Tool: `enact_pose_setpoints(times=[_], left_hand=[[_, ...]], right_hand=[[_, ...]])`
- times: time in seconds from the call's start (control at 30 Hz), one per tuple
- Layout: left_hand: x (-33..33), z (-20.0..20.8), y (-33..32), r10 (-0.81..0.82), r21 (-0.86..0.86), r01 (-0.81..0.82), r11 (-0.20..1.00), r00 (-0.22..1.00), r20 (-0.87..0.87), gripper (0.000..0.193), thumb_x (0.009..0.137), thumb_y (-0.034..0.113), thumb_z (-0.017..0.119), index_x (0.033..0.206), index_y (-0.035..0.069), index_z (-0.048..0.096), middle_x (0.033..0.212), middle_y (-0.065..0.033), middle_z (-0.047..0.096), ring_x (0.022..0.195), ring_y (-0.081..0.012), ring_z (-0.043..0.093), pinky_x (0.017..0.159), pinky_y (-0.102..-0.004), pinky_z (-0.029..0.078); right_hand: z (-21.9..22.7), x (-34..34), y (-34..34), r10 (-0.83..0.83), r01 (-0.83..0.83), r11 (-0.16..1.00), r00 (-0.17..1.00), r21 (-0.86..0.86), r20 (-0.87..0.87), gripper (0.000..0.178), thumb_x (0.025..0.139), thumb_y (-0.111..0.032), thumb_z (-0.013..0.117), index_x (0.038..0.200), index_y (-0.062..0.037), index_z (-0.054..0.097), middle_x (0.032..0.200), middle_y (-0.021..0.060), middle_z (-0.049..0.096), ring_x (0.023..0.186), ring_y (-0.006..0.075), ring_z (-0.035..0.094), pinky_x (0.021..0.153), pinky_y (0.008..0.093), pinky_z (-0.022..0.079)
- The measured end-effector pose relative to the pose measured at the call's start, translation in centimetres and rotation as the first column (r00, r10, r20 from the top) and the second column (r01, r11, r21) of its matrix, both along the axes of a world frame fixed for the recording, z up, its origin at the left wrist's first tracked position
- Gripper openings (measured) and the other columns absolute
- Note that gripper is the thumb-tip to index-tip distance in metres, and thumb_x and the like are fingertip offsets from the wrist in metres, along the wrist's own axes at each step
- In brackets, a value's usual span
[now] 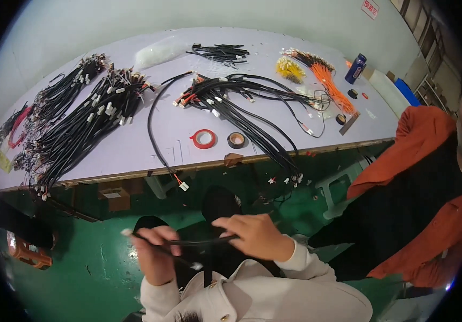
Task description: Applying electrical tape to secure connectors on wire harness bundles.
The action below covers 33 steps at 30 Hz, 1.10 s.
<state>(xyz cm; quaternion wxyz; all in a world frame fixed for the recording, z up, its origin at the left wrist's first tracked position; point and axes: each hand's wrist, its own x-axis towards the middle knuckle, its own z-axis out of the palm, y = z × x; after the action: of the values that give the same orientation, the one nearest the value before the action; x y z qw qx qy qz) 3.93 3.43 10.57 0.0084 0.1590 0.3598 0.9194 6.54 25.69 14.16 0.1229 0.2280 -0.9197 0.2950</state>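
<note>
Above my lap, my left hand [156, 255] is closed round a black cable [201, 242]. My right hand [260, 236] pinches the same cable farther right, so a short stretch runs between the two hands. A white connector [127, 232] sticks out past the left fingers, slightly blurred. Another white connector [196, 265] hangs below the cable, near my left palm. On the table ahead, one black cable [152, 129] lies apart, its white plug [183, 186] hanging over the front edge. Right of it spreads a loose bundle of black cables [247, 121] with white and red ends.
Large heaps of black cables [80, 129] cover the table's left. A red tape roll [204, 139] and a black tape roll [236, 140] lie near the front edge. Orange wires [330, 86] and a blue can [355, 70] are at right. A person in an orange jacket [424, 129] is close on my right.
</note>
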Motion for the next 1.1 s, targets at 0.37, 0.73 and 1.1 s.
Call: enact_pose_setpoints(times=[0.37, 0.73, 1.1], left_hand=[[0.5, -6.2, -13.9, 0.217, 0.462, -0.204, 0.863, 0.976, 0.026, 0.033, 0.098, 0.020, 0.038, 0.109, -0.010, 0.045, 0.116, -0.0208, 0.049, 0.119, -0.0312, 0.043, 0.098, -0.0347, 0.047], [3.0, -8.4, -17.5, 0.791, -0.367, -0.716, 0.594, 0.603, 0.104, 0.029, 0.096, 0.024, 0.045, 0.113, 0.000, 0.041, 0.106, -0.0094, 0.052, 0.110, -0.0268, 0.052, 0.091, -0.0335, 0.042], [4.3, -6.7, -16.3, 0.729, -0.813, -0.484, 0.325, 0.675, -0.110, 0.017, 0.093, 0.019, 0.047, 0.085, 0.004, 0.047, 0.063, 0.0006, 0.039, 0.055, -0.0090, 0.037, 0.061, -0.0234, 0.037]], right_hand=[[-11.7, 1.8, 9.1, -0.158, 0.318, 0.914, 0.852, -0.253, 0.499, 0.019, 0.083, -0.017, 0.063, 0.099, -0.0079, 0.064, 0.078, 0.0062, 0.066, 0.065, 0.0153, 0.059, 0.064, 0.0275, 0.046], [-13.9, -0.3, 8.5, 0.099, 0.447, 0.761, 0.638, -0.471, 0.764, 0.020, 0.088, -0.021, 0.057, 0.099, -0.0051, 0.064, 0.074, 0.0009, 0.062, 0.060, 0.0059, 0.053, 0.051, 0.0200, 0.042], [-19.5, 0.1, 8.0, -0.021, 0.520, 0.775, 0.589, -0.359, 0.808, 0.020, 0.086, -0.010, 0.056, 0.103, -0.0038, 0.062, 0.079, 0.0034, 0.065, 0.060, 0.0061, 0.052, 0.054, 0.0203, 0.039]])
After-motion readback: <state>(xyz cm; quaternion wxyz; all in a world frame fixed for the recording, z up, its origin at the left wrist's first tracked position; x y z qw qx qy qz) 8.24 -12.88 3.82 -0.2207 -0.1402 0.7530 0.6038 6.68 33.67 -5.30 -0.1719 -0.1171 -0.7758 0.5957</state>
